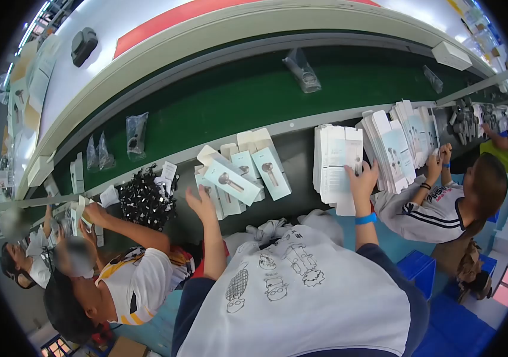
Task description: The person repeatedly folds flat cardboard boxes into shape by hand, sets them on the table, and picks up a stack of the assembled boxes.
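Observation:
My left hand (204,204) has its fingers apart beside a group of opened white and pale-blue boxes printed with a picture of a device; it holds nothing I can see. One box (230,181) lies slanted across the others, and another box (270,172) stands to its right, end flaps open. My right hand (362,181), with a blue wristband (365,219), grips a flat folded carton (343,199) at the near edge of a stack of flat cartons (328,157). This carton sticks out toward me past the stack.
More flat cartons (389,149) stand further right. A pile of small black parts (147,199) lies to the left. Beyond the bench, a green conveyor belt (206,98) carries bagged items such as one bag (302,70). Co-workers sit close on both sides, including a person (438,205) at right.

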{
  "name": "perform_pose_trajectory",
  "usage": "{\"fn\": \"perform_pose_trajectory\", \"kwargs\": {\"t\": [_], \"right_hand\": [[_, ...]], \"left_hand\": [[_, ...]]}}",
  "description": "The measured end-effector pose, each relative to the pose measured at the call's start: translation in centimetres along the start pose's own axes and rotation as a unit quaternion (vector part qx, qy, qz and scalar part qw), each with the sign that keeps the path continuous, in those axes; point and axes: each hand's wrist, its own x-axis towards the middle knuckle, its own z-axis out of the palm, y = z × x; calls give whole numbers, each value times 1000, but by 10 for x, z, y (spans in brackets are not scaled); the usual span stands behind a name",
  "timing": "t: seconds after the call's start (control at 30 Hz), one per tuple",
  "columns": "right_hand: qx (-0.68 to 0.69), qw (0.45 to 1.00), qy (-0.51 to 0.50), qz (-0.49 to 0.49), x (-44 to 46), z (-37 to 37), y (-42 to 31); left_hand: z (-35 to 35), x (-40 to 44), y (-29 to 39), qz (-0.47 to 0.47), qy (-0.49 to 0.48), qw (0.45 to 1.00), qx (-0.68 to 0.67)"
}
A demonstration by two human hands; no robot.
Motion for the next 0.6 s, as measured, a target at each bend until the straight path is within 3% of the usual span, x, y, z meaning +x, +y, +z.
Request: {"fn": "perform_pose_trajectory", "kwargs": {"t": [0.03,0.07,0.1,0.13,0.17,0.23,0.3,0.33,0.4,0.43,0.5,0.53,0.6], "right_hand": [[45,999,0,-11,2,-1,6],[28,994,92,-50,1,-29,-26],[29,994,90,-52,-1,-48,-49],[212,977,-11,5,-6,-63,-68],[385,914,-113,63,-14,-73,-87],[352,926,-47,-131,-40,-81,-125],[396,876,-73,-265,-50,-91,-151],[399,873,-75,-268,-48,-92,-151],[465,815,-212,-272,-43,-94,-152],[466,813,-215,-274,-42,-93,-152],[622,666,-394,-120,-37,-89,-152],[629,584,-495,-137,-32,-79,-146],[595,598,-518,-146,-30,-77,-147]], "left_hand": [[2,-5,26,1,0,1000,-3],[3,-9,42,100,9,994,36],[5,-14,60,197,19,977,77],[13,-24,82,169,-72,983,-9],[22,-38,105,139,-162,973,-93],[39,-72,146,187,-290,925,-159],[41,-97,189,151,-366,868,-298],[34,-96,203,152,-361,871,-297],[23,-94,222,130,-380,869,-289],[21,-94,223,129,-376,871,-289],[17,-93,223,139,-423,824,-351],[16,-96,228,157,-419,816,-365],[12,-97,235,149,-412,827,-352]]}}
